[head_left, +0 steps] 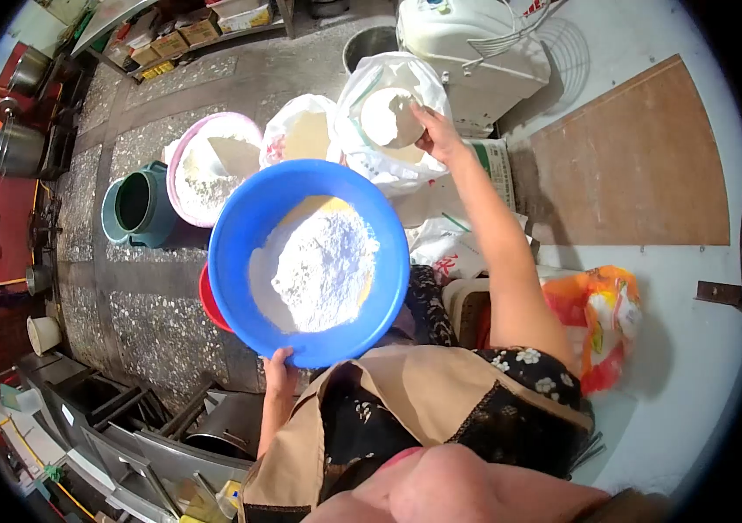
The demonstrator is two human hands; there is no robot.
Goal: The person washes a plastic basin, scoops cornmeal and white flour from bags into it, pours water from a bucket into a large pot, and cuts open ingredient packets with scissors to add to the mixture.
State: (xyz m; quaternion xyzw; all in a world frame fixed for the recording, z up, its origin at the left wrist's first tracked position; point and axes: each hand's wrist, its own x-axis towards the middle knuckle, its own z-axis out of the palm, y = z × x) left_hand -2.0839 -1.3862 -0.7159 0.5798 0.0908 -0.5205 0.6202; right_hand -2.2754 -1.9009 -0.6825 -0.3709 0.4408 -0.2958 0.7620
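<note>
A large blue basin (231,261) is held in front of my body, with a heap of white powder (323,266) in it and some yellow showing around the heap. My left hand (279,370) grips the basin's near rim, thumb on top. Farther out, my right hand (436,135) is closed on the edge of a small bowl (408,131) holding white powder. That bowl is over the mouth of an open white sack (349,96), whose contents look pale. Beside this sack stands another open white bag (279,139) of pale granular stuff.
A pink-rimmed tub (175,187) of white powder, with a scoop-like piece in it, and a green bucket (155,209) stand left. Part of a red basin (211,301) shows under the blue one. A brown board (641,166) and an orange bag (611,322) are at right.
</note>
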